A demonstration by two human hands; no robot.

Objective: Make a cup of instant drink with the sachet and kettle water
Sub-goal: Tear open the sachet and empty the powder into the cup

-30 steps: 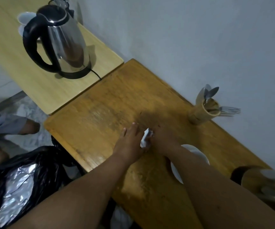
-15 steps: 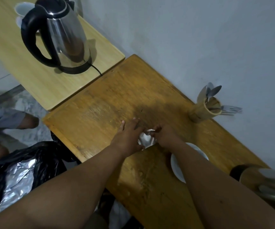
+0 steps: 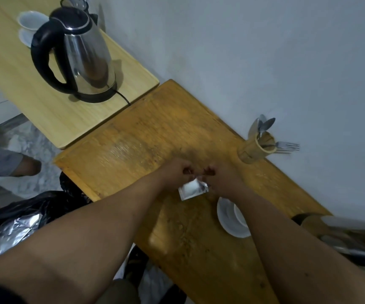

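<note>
From the head camera, both hands meet above the darker wooden table (image 3: 133,150). The left hand (image 3: 177,172) and right hand (image 3: 223,178) each close their grip on the upper edge of the silver sachet (image 3: 193,189), which hangs between them just above the tabletop. A white cup on its saucer (image 3: 232,218) sits just beside the right wrist. The steel kettle (image 3: 82,60) stands on the paler table (image 3: 45,110), well apart. A wooden cutlery holder (image 3: 255,149) stands by the wall.

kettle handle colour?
Black, like its lid and base; the kettle body is shiny steel. Head view, the only one.
</note>
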